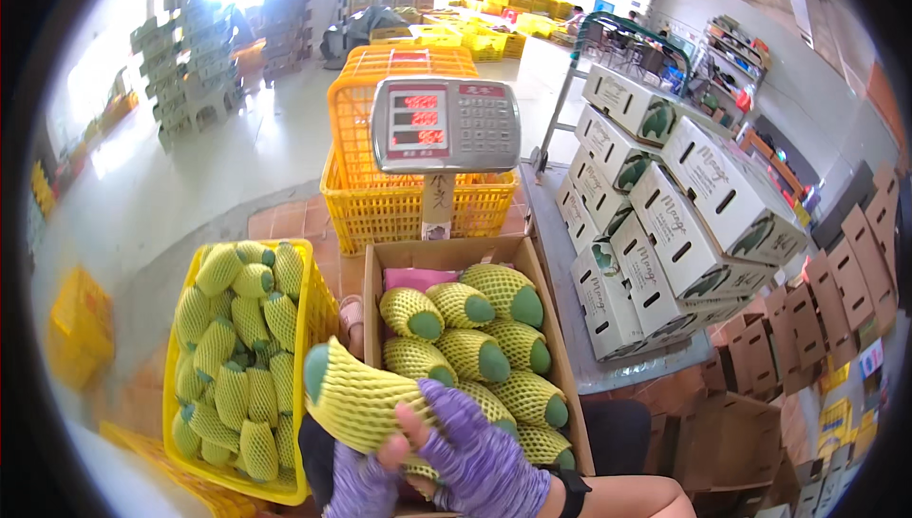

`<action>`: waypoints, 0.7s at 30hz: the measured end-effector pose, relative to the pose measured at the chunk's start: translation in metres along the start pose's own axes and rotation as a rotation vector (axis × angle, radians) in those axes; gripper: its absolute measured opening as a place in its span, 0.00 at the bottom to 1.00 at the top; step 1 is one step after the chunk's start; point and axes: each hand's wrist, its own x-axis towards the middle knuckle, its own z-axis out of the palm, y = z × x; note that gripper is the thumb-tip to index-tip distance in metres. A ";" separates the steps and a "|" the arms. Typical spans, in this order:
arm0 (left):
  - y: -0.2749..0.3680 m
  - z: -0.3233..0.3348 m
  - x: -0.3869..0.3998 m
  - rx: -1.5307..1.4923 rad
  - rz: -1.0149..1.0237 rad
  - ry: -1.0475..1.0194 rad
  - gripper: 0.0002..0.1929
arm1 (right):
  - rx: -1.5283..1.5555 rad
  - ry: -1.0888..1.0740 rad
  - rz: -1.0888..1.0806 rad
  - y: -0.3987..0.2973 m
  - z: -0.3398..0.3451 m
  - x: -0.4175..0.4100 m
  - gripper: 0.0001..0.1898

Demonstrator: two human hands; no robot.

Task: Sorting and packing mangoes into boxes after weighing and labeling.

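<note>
A green mango in a yellow foam net sleeve is held tilted above the near left edge of an open cardboard box. My right hand, in a purple fingerless knit glove, grips its right end. Underneath, my left hand in a matching glove supports it; most of those fingers are hidden. Several sleeved mangoes lie in rows in the box, beside a pink sheet at the far end. To the left, a yellow plastic crate is full of more sleeved mangoes.
A digital scale display rises on a post behind the box, before stacked yellow crates. Printed white cartons are stacked on a cart at right. Open brown cartons lie right of me. A foot shows between crate and box.
</note>
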 end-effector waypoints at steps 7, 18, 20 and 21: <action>0.050 0.041 0.148 1.134 0.481 -0.364 0.39 | 0.072 0.110 0.236 0.014 -0.074 -0.055 0.26; -0.027 0.054 0.242 2.290 0.157 -0.489 0.43 | 0.288 -0.793 0.375 -0.034 -0.023 -0.247 0.09; -0.036 0.057 0.244 2.257 0.221 -0.472 0.43 | 0.684 -0.559 0.438 -0.041 -0.020 -0.244 0.12; -0.037 0.058 0.248 2.157 0.206 -0.506 0.42 | 0.655 -0.705 0.526 -0.042 -0.021 -0.245 0.15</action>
